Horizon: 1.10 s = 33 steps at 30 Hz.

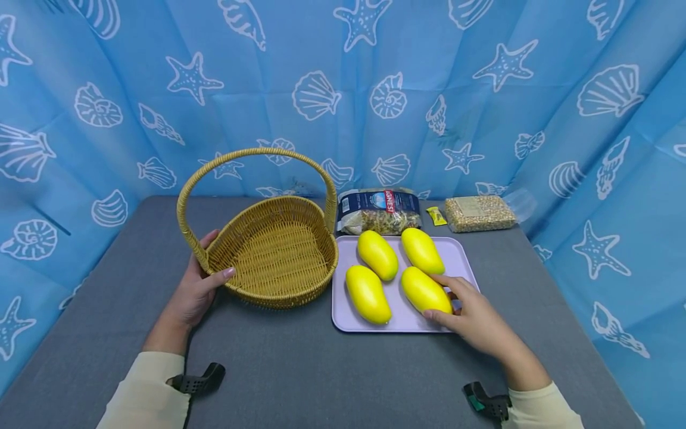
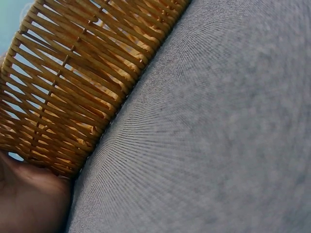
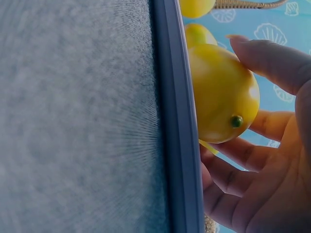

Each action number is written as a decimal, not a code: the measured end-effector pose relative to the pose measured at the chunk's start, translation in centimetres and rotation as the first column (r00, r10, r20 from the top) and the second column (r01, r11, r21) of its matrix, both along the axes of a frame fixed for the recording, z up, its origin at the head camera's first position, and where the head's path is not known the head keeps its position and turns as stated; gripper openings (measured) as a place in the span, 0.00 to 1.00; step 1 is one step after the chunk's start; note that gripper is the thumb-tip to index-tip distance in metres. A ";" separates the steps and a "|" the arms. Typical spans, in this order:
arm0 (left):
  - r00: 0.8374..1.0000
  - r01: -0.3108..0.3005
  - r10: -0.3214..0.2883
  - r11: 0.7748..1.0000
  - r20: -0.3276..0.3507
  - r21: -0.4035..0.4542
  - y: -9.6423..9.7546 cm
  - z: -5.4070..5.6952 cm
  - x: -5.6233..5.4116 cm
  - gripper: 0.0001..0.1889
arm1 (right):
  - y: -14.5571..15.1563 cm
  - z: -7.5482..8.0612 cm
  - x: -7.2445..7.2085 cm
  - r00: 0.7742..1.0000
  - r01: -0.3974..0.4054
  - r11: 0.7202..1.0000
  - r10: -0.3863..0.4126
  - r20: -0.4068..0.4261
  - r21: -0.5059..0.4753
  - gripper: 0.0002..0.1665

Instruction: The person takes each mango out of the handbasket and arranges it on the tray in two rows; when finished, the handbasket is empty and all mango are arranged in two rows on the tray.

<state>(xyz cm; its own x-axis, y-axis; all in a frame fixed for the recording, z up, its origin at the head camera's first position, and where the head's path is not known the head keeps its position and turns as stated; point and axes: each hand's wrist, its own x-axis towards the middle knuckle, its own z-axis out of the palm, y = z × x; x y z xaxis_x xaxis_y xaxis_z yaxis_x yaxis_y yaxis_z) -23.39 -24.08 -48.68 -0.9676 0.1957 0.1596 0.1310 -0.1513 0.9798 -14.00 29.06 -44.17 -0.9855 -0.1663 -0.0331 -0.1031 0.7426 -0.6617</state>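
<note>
My left hand (image 1: pixel 199 286) grips the left side of a wicker basket (image 1: pixel 278 298), thumb over the rim and fingers behind the wall. The basket has a tall arched handle and a bare woven bottom. In the left wrist view its woven side (image 2: pixel 82 73) stands on the cloth beside the palm. On the right, my right hand (image 1: pixel 477 313) holds the near right yellow mango (image 1: pixel 423 289), thumb on the near side and fingers on the far side. The right wrist view shows this mango (image 3: pixel 218 92) between thumb and fingers, right at the tray's edge, its green stem end facing the camera.
Several more mangoes, such as the near left one (image 1: pixel 368 295), lie on the lilac tray (image 1: pixel 343 325). Behind it are a pasta bag (image 1: pixel 377 211), a small yellow packet (image 1: pixel 436 215) and a bag of grains (image 1: pixel 477 213). A blue shell-print curtain (image 1: pixel 364 89) surrounds the grey-clothed table (image 1: pixel 300 375).
</note>
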 end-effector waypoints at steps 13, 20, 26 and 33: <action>1.000 0.000 0.000 1.000 0.002 0.001 0.0 0.1 0.1 0.47 | 0.2 0.2 0.1 1.000 -0.003 1.000 0.003 0.009 -0.003 0.46; 1.000 -0.003 0.003 1.000 0.012 0.004 0.1 0.2 0.2 0.47 | 0.1 0.3 0.3 1.000 -0.010 1.000 0.010 0.002 -0.003 0.46; 1.000 -0.004 0.004 1.000 0.015 0.000 0.1 0.1 0.1 0.47 | 0.1 0.3 0.3 1.000 -0.015 1.000 0.015 0.001 -0.011 0.44; 1.000 -0.005 0.005 1.000 0.012 0.001 0.1 0.1 0.1 0.47 | 0.1 0.3 0.2 1.000 -0.019 1.000 0.019 0.006 -0.011 0.43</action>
<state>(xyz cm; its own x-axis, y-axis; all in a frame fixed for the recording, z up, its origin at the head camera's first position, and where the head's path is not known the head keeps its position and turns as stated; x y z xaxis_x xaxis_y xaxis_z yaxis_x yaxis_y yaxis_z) -23.30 -23.96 -48.62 -0.9704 0.1906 0.1484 0.1203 -0.1518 0.9811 -13.77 29.19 -43.91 -0.9820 -0.1854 -0.0371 -0.1131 0.7329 -0.6708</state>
